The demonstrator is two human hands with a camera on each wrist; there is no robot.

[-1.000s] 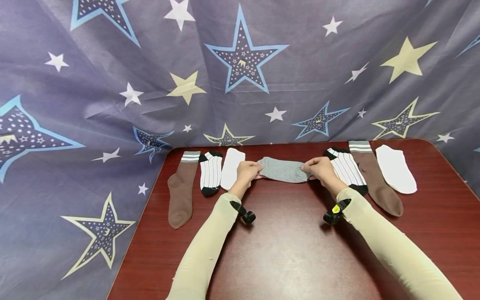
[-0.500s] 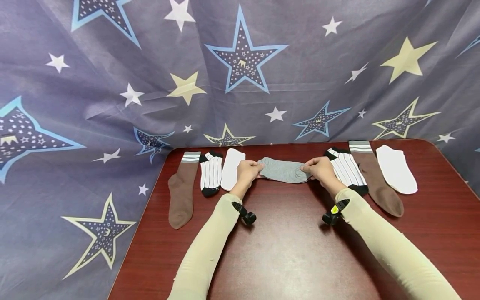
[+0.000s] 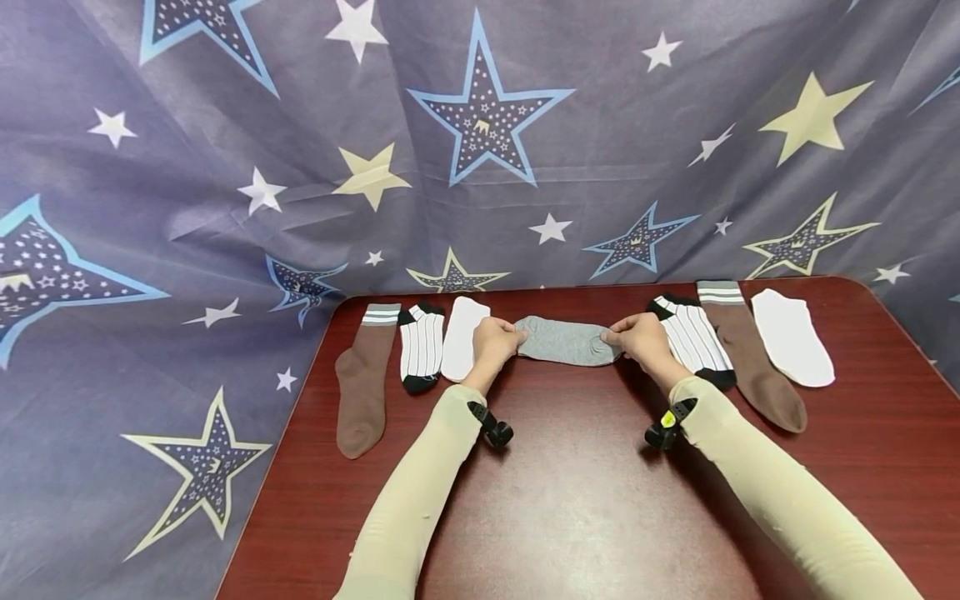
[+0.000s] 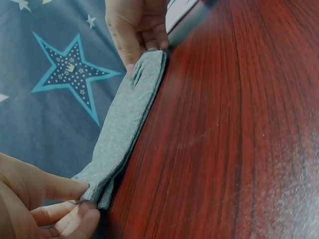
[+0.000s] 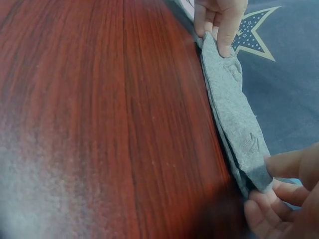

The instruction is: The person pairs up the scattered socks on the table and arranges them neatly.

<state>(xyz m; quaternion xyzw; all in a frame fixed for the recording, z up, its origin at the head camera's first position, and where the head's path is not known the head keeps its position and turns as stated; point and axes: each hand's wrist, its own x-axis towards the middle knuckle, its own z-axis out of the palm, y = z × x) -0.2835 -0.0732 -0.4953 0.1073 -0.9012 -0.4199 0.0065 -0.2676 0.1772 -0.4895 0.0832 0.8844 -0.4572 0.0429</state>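
Note:
Two grey ankle socks, one laid flat over the other, stretch sideways between my hands at the far middle of the table. My left hand pinches their left end, thumb on top and fingers beneath. At the right end, my right hand pinches them the same way. Both wrist views show the two stacked layers along the edge of the grey socks, held just over the wood. The left wrist view has the left hand near and the right hand at the far end.
On the left lie a brown sock, a striped sock and a white sock. Matching striped, brown and white socks lie on the right. A star-patterned cloth hangs behind the red-brown table.

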